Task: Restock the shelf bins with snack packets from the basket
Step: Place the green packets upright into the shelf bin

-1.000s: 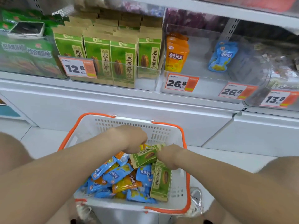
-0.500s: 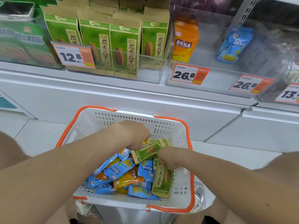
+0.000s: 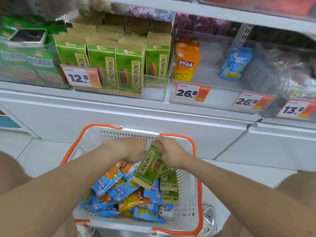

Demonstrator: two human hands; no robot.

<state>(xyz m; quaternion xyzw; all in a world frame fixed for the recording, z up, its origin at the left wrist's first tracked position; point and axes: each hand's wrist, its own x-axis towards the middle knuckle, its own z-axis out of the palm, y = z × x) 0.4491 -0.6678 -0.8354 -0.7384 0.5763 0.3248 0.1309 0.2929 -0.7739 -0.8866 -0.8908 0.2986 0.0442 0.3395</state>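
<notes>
Snack packets [image 3: 119,190] in blue and orange lie heaped in the basket [image 3: 187,202] just below my fingers. My right hand [image 3: 171,151] pinches the top of a green packet [image 3: 150,168] — it hangs tilted over the green stack [image 3: 169,187]. My left hand [image 3: 135,149] sits just beside it, knuckles up — its fingers are hidden, so I cannot tell what they hold.

Above the white base panel [image 3: 119,117] hang four orange-edged price tags [image 3: 192,93]. Below it lies pale floor [image 3: 42,151], with perhaps a shoe [image 3: 209,216].
</notes>
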